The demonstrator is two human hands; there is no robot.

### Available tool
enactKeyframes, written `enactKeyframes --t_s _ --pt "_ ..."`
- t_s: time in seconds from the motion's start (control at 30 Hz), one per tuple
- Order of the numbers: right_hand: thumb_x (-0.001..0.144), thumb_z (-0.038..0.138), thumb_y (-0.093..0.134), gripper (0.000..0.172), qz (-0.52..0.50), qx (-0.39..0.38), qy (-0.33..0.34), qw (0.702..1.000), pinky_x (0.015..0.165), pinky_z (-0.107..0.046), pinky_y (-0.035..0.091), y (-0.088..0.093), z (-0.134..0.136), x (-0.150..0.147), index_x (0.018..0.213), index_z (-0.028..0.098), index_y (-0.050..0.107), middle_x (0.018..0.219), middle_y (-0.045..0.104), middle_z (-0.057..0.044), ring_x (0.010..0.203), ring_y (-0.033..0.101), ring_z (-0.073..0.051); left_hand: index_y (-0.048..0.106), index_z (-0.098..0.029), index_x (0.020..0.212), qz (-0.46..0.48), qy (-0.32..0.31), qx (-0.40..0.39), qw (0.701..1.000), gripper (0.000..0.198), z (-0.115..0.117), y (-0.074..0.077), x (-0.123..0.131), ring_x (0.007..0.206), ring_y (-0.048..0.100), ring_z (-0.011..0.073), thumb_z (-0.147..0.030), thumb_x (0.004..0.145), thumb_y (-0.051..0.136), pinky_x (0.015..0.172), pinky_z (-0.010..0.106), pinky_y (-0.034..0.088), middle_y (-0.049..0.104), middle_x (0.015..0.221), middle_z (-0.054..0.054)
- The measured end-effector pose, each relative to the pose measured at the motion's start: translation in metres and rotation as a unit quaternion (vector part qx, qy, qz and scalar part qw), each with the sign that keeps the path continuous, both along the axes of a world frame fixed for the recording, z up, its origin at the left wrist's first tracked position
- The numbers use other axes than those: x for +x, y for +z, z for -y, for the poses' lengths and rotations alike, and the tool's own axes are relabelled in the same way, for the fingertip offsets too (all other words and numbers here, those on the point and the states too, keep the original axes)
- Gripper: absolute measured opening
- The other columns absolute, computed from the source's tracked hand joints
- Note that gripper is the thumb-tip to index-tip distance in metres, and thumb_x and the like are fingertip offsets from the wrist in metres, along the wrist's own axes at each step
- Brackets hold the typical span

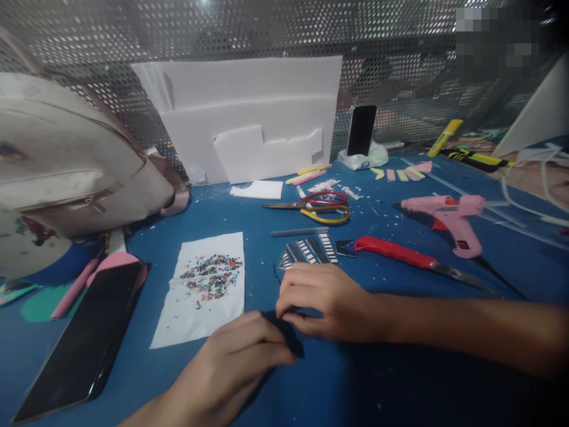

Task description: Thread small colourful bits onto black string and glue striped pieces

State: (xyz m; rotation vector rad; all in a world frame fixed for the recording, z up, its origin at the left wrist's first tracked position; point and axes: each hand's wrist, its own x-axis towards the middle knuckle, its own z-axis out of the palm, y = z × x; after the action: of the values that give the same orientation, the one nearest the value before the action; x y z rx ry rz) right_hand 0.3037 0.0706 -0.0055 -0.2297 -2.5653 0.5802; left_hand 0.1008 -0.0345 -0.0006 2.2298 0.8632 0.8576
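Right hand (326,302) half curled, a narrow gap between thumb and fingers, and left hand (249,353) just nearer the wearer with thumb and forefinger drawn close together; whether either pinches anything cannot be told (the fingertips hide it). The black-and-white striped piece (311,249) lies flat just beyond the right knuckles, its near edge partly covered by them, with a grey stick (300,232) just past it. Beyond the left hand and to its left, a white paper sheet (195,329) bears multicoloured bits (213,277); the red-handled tool (395,251) lies beyond the right wrist.
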Motion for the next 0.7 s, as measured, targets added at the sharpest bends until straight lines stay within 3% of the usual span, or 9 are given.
enactKeyframes --t_s 0.27,0.47,0.7 --pt "0.090 0.019 0.055 0.007 0.004 0.010 0.007 1.000 0.075 -0.026 0.041 -0.0001 0.0008 -0.0003 0.092 0.018 0.062 0.091 0.060 -0.002 0.083 0.051 -0.014 0.064 -0.015 0.108 0.007 0.007 0.014 1.000 0.025 -0.0018 0.0023 0.0010 0.086 0.061 0.0167 -0.018 0.100 0.041 0.075 0.027 0.049 0.068 0.097 0.009" --pt "0.091 0.021 0.054 0.009 0.010 0.030 0.043 0.999 0.077 -0.028 0.041 0.0055 0.0002 -0.0002 0.092 0.017 0.062 0.096 0.060 -0.003 0.083 0.050 -0.015 0.064 -0.016 0.108 0.012 0.035 -0.007 0.999 0.026 0.0004 0.0001 0.0005 0.089 0.062 0.0134 -0.003 0.092 0.049 0.078 0.021 0.048 0.066 0.097 0.006" --pt "0.095 0.024 0.052 0.011 -0.005 -0.010 0.065 0.998 0.079 -0.026 0.043 0.0028 0.0008 0.0025 0.094 0.017 0.060 0.094 0.064 -0.002 0.086 0.055 -0.013 0.064 -0.017 0.106 0.000 0.047 -0.006 0.999 0.031 0.0017 -0.0010 0.0002 0.090 0.062 0.0128 0.003 0.088 0.050 0.079 0.021 0.048 0.065 0.098 0.005"
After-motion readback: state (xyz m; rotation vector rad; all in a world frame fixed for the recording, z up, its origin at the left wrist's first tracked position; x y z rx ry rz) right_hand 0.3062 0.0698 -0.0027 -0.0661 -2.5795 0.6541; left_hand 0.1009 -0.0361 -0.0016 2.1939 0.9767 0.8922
